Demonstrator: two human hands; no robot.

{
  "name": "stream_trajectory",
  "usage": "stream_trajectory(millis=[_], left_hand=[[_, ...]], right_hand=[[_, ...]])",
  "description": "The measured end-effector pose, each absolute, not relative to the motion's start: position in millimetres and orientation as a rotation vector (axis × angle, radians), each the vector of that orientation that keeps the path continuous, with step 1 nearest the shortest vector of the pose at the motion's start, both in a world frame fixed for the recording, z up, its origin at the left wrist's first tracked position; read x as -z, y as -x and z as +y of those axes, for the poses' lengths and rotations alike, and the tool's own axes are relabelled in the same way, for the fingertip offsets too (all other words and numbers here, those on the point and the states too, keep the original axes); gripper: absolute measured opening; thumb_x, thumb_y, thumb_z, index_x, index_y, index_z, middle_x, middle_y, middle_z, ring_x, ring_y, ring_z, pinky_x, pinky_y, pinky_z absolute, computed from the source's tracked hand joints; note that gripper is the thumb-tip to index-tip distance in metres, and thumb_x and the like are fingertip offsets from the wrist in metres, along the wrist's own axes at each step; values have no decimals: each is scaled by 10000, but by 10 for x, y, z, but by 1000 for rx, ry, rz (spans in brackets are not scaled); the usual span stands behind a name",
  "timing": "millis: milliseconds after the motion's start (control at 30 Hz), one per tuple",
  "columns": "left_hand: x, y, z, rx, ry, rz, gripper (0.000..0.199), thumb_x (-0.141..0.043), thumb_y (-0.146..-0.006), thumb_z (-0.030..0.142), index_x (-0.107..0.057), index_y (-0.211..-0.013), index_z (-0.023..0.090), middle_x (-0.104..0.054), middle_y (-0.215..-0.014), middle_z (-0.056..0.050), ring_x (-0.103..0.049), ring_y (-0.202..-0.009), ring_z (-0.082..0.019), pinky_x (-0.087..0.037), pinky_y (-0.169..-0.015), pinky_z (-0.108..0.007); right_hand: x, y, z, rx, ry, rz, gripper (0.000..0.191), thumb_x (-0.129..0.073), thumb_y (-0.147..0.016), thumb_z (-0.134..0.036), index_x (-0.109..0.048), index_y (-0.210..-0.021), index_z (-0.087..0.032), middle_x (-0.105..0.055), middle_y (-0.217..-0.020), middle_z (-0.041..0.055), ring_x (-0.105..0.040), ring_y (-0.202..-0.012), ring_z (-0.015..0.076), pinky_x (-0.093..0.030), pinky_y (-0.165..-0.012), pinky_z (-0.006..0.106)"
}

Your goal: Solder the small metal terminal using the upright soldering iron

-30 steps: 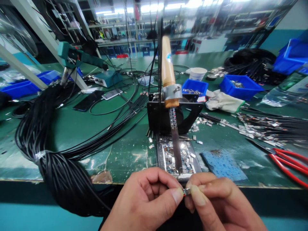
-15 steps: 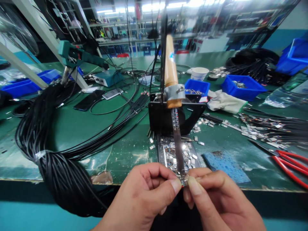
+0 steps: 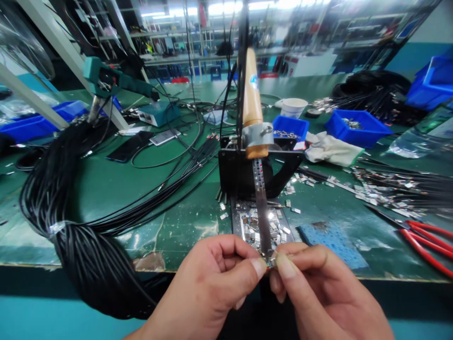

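My left hand [image 3: 221,278] pinches the left side of a small metal connector [image 3: 270,260], its thumb and forefinger pressed together. From the other side my right hand [image 3: 318,288] grips the same piece between thumb and fingertips. The connector touches or nearly touches the tip of a soldering iron [image 3: 261,203], which points down from its wooden handle [image 3: 251,94] in a metal clamp. Fine details of the connector are hidden by the fingertips. Just behind the hands, many small metal shells lie on a flat plate [image 3: 236,226].
At left hangs a thick bundle of black cables [image 3: 95,274]. On the right lie a blue sponge [image 3: 332,245], red-handled pliers [image 3: 424,241], a white glove [image 3: 331,148] and cables with metal ends. Behind stand blue bins [image 3: 357,134] and a white cup [image 3: 293,107].
Both hands, with the connector between them, have shifted slightly up toward the iron's tip. Their grips look the same.
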State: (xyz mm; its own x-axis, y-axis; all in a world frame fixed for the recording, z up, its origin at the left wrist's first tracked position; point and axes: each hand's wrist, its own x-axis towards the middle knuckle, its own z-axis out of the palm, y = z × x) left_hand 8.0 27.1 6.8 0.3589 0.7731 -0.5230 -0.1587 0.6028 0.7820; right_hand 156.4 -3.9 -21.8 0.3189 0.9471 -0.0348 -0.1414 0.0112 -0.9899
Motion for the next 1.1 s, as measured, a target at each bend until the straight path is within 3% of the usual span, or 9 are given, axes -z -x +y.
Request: stream_trajectory(millis=[533, 667, 833, 1100], left_hand=[[-46, -57, 248, -660, -726, 1050, 331, -848, -851, 374, -639, -844, 117, -468, -619, 39, -327, -571, -62, -231, -525, -200], [-50, -51, 243, -648, -753, 1053, 354, -830, -872, 416, -639, -837, 121, -469, -627, 34, -334, -577, -63, -230, -529, -205], [-63, -54, 262, -645, -740, 1052, 329, -817, -874, 388, -621, -841, 125, -447, -618, 46, -317, -569, -61, -218, -525, -213], [-62, -59, 276, -649, -727, 1037, 309, -828, -856, 341, -606, -813, 132, -410, -598, 62, -297, -567, -62, -220, -520, -203]], right_hand=[[277, -1612, 0, -1007, 1228, -906, 454, -847, -803, -601, -633, -831, -202, -617, -755, 57, -624, -697, 195, -561, -608, 301], [338, -1627, -52, -1032, 1210, -925, 374, -849, -840, -513, -653, -845, -195, -635, -780, 60, -637, -691, 187, -573, -615, 292], [416, -1683, -112, -1146, 1133, -1062, 132, -714, -1003, -293, -674, -898, -223, -667, -872, 36, -671, -725, 123, -584, -675, 208], [427, -1709, -118, -1155, 1121, -1062, 99, -706, -1011, -284, -683, -922, -247, -671, -891, 26, -678, -759, 115, -583, -702, 182]])
